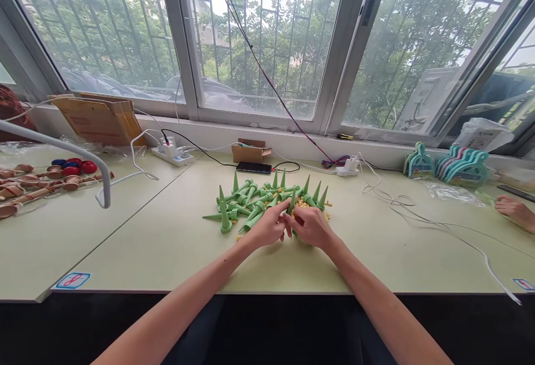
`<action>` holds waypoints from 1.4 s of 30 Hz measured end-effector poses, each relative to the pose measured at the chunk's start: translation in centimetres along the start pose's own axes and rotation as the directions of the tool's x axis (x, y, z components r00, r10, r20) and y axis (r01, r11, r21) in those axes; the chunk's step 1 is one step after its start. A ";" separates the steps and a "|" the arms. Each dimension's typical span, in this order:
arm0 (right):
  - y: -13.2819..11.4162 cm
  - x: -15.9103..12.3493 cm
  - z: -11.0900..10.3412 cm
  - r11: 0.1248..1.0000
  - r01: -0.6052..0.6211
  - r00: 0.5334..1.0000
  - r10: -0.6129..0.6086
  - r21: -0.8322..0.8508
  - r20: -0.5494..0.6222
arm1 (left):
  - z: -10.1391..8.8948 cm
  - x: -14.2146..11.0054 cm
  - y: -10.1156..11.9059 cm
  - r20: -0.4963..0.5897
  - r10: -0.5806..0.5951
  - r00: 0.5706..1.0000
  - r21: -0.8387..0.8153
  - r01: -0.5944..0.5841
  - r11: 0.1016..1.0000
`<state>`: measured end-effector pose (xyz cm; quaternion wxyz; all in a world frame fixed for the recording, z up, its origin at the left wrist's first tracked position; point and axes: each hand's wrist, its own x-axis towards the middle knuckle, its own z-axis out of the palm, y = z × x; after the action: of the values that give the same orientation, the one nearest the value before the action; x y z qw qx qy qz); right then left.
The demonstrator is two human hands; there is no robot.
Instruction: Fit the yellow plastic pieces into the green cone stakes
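My left hand (pixel 270 224) pinches a green plastic spike (pixel 292 200) that points upward, its base hidden among my fingers. Close against it, my right hand (pixel 312 225) has its fingers bent together at the lower part of that spike; what they grip is hidden. Just beyond both hands lies a pile of hollow green plastic spikes (pixel 253 204) with wide collars, some standing point up. Small pale yellow pieces (pixel 301 202) are heaped behind my right hand, and a few are scattered among the spikes.
Behind the pile are a black phone (pixel 253 168) and a small open cardboard box (pixel 251 152). Wooden toys (pixel 54 184) lie at left beside a bent white metal tube (pixel 75 150). White cables (pixel 412 212), teal hangers (pixel 463 165) and another person's hand (pixel 515 212) are at right.
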<state>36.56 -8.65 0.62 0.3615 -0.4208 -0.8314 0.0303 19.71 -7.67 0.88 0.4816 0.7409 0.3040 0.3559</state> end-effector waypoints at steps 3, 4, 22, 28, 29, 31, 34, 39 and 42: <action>0.0 0.0 0.0 1.000 0.002 1.000 -0.002 -0.009 0.006 | 0.0 -0.1 0.3 -0.008 -0.014 1.000 0.001 0.014 1.000; 0.0 0.0 0.0 1.000 0.003 1.000 -0.003 -0.010 0.008 | 0.0 -0.1 0.3 -0.008 -0.019 1.000 0.003 0.019 1.000; 0.4 0.2 0.1 0.996 -0.081 0.996 0.082 0.044 -0.027 | 0.6 -0.3 0.6 -0.223 0.085 0.971 0.355 -0.001 0.935; 1.2 0.6 -0.1 0.968 -0.200 0.965 0.221 0.149 -0.142 | 0.5 -0.3 0.4 -0.332 0.082 0.940 0.569 0.130 0.812; 1.3 0.6 -0.2 0.961 -0.221 0.956 0.247 0.164 -0.159 | 0.5 -0.3 0.4 -0.335 0.075 0.939 0.596 0.150 0.789; 1.4 0.7 -0.2 0.953 -0.247 0.944 0.278 0.176 -0.177 | 0.5 -0.4 0.3 -0.332 0.056 0.942 0.646 0.184 0.741; 1.4 0.7 -0.3 0.954 -0.257 0.941 0.283 0.155 -0.184 | 0.4 -0.6 0.5 -0.309 0.004 0.951 0.699 0.224 0.679; 1.4 0.8 -0.3 0.962 -0.248 0.947 0.266 0.116 -0.180 | 0.4 -0.8 1.1 -0.262 -0.068 0.963 0.760 0.250 0.600; 1.6 0.8 -0.2 0.963 -0.247 0.951 0.263 0.110 -0.165 | 0.4 -0.8 1.1 -0.259 -0.047 0.965 0.791 0.240 0.563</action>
<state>37.49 -7.12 0.67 0.4454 -0.5095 -0.7324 0.0757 19.71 -8.92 1.61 0.0791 0.8100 0.5415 0.2108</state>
